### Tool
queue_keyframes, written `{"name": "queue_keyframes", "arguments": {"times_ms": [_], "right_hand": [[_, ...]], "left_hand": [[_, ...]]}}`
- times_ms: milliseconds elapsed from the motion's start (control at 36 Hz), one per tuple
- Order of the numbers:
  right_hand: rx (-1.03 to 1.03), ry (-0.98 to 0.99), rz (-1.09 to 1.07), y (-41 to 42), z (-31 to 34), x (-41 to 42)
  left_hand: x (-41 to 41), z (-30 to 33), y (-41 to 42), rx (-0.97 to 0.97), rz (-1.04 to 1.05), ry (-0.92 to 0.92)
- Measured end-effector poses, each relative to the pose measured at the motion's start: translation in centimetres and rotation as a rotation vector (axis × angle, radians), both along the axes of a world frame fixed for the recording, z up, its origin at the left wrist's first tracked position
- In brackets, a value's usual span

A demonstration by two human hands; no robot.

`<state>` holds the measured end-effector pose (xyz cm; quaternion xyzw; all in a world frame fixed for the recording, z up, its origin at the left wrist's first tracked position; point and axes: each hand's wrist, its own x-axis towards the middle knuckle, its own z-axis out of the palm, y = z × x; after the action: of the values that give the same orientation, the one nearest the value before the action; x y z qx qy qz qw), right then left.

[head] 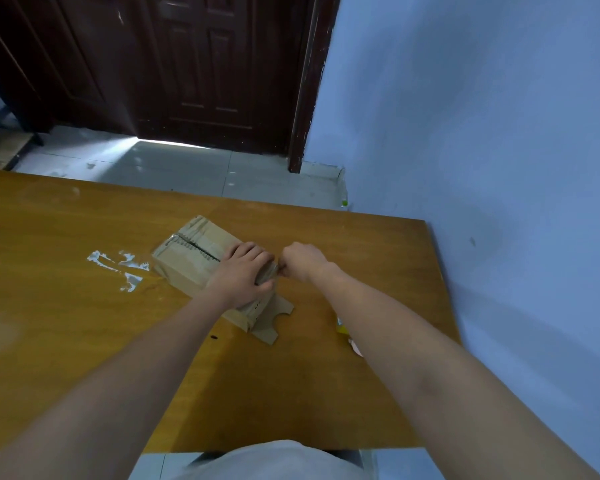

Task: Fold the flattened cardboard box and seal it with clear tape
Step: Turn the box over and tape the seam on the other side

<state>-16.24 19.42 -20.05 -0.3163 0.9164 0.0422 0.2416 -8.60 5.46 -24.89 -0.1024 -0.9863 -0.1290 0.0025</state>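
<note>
Nearest the camera, a light grey garment [267, 459] covers the person's front at the near edge of the glossy orange-brown wooden table [84, 323]. Both bare forearms reach out over the tabletop. To the right, just beside the right forearm, a small yellow and white object [343, 327] lies partly hidden; what it is cannot be told.

In the middle of the table sits the small brown cardboard box [201, 261], folded into shape and lying at an angle. A loose flap with curved cut-outs [272, 322] rests flat on the table at its near end. The left hand [245, 275] lies palm down with fingers together, pressing on the top of the box. The right hand [303, 261] is closed, its fingertips pinching at the right edge of the box, touching the left hand's fingers. A dark seam [196, 247] runs along the box top.

Left of the box, crumpled clear tape [123, 268] lies on the table.

Beyond are a pale tiled floor [174, 168], a dark wooden door [201, 64] and a blue wall [482, 116].
</note>
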Motion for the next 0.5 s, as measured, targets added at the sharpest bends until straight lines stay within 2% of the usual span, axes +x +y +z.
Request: {"name": "queue_keyframes", "arguments": {"times_ms": [250, 500], "right_hand": [[-0.114, -0.074, -0.131, 1.3, -1.4, 0.6], [-0.127, -0.017, -0.1, 1.5, -1.1, 1.1]], "left_hand": [[0.1, -0.1, -0.1, 0.003, -0.004, 0.001], [0.1, 0.0, 0.0, 0.009, -0.004, 0.018]]}}
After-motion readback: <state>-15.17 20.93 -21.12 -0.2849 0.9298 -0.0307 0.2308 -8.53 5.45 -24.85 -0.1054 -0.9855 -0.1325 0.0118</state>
